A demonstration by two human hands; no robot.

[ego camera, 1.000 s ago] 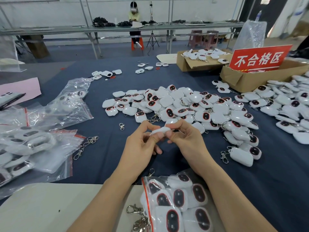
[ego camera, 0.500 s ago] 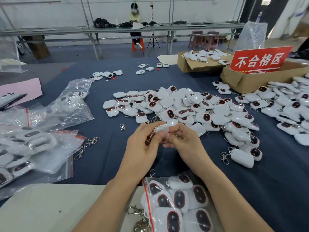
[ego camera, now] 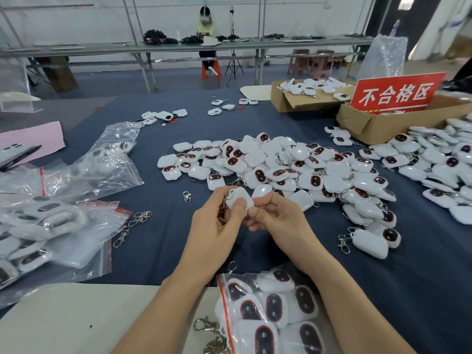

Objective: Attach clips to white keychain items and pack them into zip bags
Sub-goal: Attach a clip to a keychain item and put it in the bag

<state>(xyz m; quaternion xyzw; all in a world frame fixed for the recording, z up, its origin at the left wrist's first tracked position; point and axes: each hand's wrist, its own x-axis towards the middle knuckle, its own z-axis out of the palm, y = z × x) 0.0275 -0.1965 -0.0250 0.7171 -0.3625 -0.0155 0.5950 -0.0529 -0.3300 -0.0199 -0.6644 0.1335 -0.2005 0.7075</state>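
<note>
Both my hands meet above the dark blue table, holding one white keychain item. My left hand grips it from the left with the thumb pressed on its face; a metal clip hangs partly hidden behind those fingers. My right hand pinches the item's right edge. Just beyond lies a big heap of white keychain items. Loose metal clips lie to the left. A zip bag with several items inside sits at the near edge between my forearms.
Filled zip bags and an open plastic bag lie at the left. Two cardboard boxes with a red sign stand at the back right, another item pile beside them. A person sits at a far bench.
The item has turned from lying flat between my fingertips to standing more upright in my left hand, and both hands have drawn slightly closer together.
</note>
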